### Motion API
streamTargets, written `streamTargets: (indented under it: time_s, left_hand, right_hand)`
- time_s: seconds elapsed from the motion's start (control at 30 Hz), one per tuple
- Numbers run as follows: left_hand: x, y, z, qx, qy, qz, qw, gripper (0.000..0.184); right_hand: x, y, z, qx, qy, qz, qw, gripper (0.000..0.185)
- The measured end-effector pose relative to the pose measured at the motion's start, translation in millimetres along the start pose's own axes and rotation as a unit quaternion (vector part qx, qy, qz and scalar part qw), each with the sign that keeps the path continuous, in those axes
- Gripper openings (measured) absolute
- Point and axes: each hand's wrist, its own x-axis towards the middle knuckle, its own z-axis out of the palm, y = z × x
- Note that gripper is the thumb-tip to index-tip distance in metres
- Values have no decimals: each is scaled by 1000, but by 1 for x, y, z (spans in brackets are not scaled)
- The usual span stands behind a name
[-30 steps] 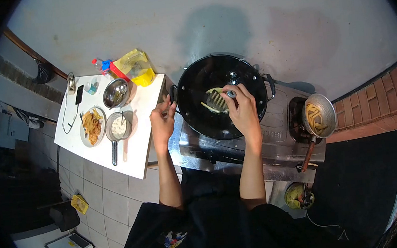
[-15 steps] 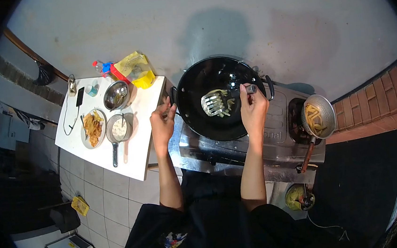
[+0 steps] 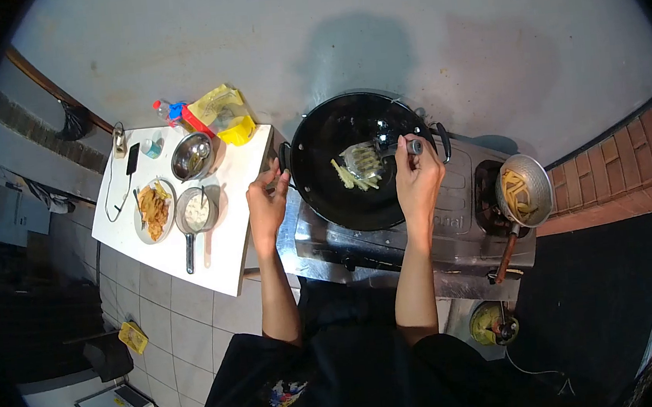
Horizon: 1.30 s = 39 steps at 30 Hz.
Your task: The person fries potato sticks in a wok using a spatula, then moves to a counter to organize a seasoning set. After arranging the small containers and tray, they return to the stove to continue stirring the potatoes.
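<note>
My right hand is closed around the dark handle of a slotted spatula. The spatula's metal head lies over pale strips of food in the black wok, partly covering them. Just left of the wok, near its side handle, my left hand hovers with bent fingers and thumb apart, nothing visible in it. The wok rests on a metal gas stove.
At right, a small pan of yellowish strips sits on the other burner. The white table carries a plate of fried food, a saucepan of white mixture, a steel bowl and a yellow packet.
The spatula's head has turned and shifted slightly right, and the strips lie differently, with more showing to its left. My left hand has stayed in place.
</note>
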Motion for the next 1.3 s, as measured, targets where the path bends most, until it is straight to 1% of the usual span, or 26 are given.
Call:
streamTargets:
  time_s: [0.27,0.37,0.43,0.57,0.63,0.9,1.0,1.07,1.17,1.2,1.23,1.27,1.3]
  left_hand:
    - [1,-4,0,16,5,-5,1000,28]
    - [1,-8,2,-11,16,-2,1000,28]
    - [1,-3,1,-17,11,-22,1000,28]
    - [-1,-5,1,-8,12,-15,1000,28]
    - [-1,-8,2,9,16,7,1000,27]
    - [-2,-4,3,7,20,-13,1000,24]
    - [-2,-2,3,10,15,-14,1000,23]
    - [-2,-2,2,15,11,-11,1000,23]
    - [-1,-1,1,27,18,1,999,22]
    - [-1,2,-2,24,-7,-10,1000,29]
    - [-1,4,-3,21,-32,-22,999,37]
    - [0,4,-3,20,-34,-22,999,37]
    - [0,5,-3,23,-36,-21,999,37]
  right_hand:
    - [0,-1,10,-11,-50,2,999,14]
    - [2,-3,9,-26,-80,21,996,15]
    - [3,-2,10,-27,-82,18,996,15]
    - [4,4,14,-16,-79,8,997,14]
    - [3,3,16,-15,-80,3,997,14]
    - [4,3,16,-23,-105,-2,994,16]
    - [5,6,16,-39,-105,-27,993,16]
    - [6,2,16,-36,-121,8,992,16]
    - [4,-2,19,-26,-118,19,992,15]
    - [3,-3,20,-28,-116,21,993,15]
    - [3,-4,20,-20,-125,2,992,15]
    - [3,-4,20,-12,-135,-19,991,14]
    - [4,-4,19,-12,-134,-18,991,14]
